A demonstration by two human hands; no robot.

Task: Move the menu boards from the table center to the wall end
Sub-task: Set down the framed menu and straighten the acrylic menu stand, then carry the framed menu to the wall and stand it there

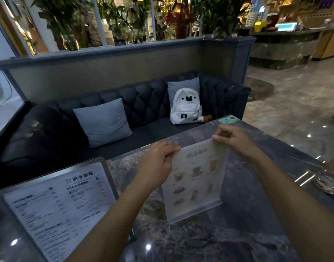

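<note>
A clear acrylic menu board [195, 178] with pictures of drinks stands upright near the middle of the dark marble table [238, 233]. My left hand [156, 163] pinches its top left corner. My right hand [236, 140] pinches its top right corner. A second, larger menu board [58, 205] with black text on white paper in a dark frame leans at the table's left side, close to me. Neither hand touches that one.
A dark tufted sofa [139, 106] runs behind the table, holding two grey cushions [104, 121] and a white backpack [186, 106]. A green card [228, 119] lies at the table's far corner. A glass ashtray [330, 184] sits at the right edge. Open floor lies to the right.
</note>
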